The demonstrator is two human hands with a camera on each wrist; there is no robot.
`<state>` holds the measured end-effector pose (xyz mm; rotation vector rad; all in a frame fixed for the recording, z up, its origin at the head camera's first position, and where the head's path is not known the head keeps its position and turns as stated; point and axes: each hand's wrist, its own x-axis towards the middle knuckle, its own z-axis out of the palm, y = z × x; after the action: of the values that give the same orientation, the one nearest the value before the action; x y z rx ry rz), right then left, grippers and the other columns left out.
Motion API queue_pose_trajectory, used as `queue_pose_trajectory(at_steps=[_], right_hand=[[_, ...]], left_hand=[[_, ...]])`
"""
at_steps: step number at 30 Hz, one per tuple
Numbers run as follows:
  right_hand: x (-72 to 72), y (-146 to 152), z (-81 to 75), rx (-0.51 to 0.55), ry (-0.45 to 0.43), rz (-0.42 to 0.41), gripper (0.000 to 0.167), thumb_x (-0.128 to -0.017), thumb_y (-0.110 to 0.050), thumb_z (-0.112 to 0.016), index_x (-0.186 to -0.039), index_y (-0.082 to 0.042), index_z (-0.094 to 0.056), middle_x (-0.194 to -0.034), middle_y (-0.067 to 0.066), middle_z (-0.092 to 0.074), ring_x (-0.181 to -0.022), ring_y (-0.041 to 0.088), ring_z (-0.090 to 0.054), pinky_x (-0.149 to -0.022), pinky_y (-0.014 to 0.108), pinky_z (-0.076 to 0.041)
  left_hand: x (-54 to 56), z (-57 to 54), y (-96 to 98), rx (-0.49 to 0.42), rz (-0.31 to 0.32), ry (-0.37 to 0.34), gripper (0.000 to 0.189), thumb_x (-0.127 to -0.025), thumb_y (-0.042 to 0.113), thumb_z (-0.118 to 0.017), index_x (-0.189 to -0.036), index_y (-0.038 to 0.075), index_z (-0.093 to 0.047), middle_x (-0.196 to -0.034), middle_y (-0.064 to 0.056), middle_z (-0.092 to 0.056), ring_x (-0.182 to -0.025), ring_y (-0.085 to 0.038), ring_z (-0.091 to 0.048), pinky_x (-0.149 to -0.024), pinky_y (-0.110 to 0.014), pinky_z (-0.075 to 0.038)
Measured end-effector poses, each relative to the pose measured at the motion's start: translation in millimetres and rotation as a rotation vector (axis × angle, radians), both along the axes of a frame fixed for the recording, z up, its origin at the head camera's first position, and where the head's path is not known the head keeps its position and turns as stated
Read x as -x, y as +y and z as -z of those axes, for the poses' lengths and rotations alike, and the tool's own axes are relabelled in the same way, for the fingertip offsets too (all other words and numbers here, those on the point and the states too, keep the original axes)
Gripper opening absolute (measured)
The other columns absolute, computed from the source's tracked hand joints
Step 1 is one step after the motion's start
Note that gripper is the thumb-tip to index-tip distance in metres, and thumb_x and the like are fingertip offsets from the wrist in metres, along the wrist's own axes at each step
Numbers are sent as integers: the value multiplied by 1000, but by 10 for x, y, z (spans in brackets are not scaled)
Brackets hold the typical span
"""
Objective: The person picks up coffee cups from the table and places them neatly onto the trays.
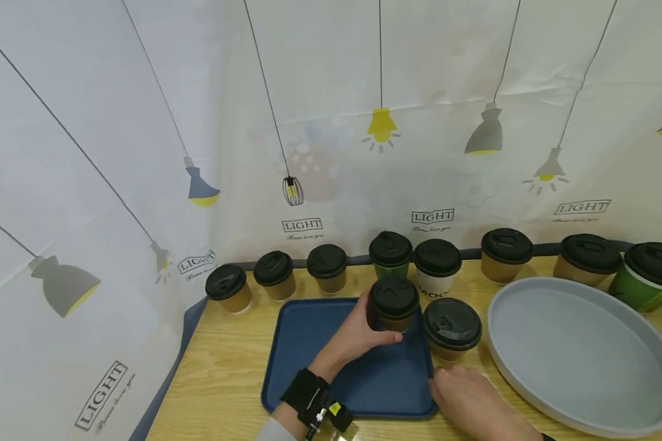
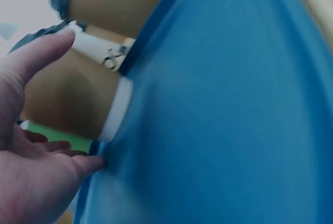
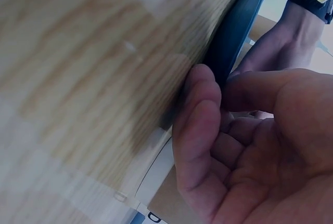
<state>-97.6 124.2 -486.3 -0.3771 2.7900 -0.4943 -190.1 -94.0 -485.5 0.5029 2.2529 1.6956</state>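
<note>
A brown paper cup (image 1: pixel 394 300) with a black lid stands on the blue tray (image 1: pixel 309 349), near its back right corner. Around it is my left hand (image 1: pixel 355 334), thumb straight in front and fingers on the other side. In the left wrist view a strip of green shows between the fingers (image 2: pixel 88 164) and the cup (image 2: pixel 73 96); the fingertips are at the tray surface. My right hand (image 1: pixel 466 392) pinches the tray's right edge near the front corner. The right wrist view has the tray rim (image 3: pixel 237 31) running between thumb and curled fingers.
Just right of the tray stands another lidded brown cup (image 1: pixel 451 331). Several lidded cups line the back, including a green one (image 1: pixel 391 269) and a white one (image 1: pixel 436 282). A round grey tray (image 1: pixel 579 349) lies at the right. Behind hangs a lamp-printed cloth (image 1: pixel 331 153).
</note>
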Motion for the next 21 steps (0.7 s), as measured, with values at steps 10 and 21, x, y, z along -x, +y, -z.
queue_pose_trajectory(at_steps=[10,21], right_hand=[[54,64,179,28,-29,-11,32,-99,-17,-63,-67,-16,-60,-61,-1,-51,-54,19,-52,-52,42,-44],[26,35,76,27,-32,-28,30,-97,-14,-62,-67,-14,-60,-61,0,-51,-55,21,-52,-52,43,-44]], left_hand=[[-121,-188,-451,-66,-129,21,72,-98,21,-73,-160,11,-37,-162,-9,-40,-151,-29,-36,-119,-45,-36],[-175,-403,-1087,-136,-723,450,13,-100,9,-68,-107,-3,-69,-100,-9,-66,-89,-8,-61,-80,-17,-49]])
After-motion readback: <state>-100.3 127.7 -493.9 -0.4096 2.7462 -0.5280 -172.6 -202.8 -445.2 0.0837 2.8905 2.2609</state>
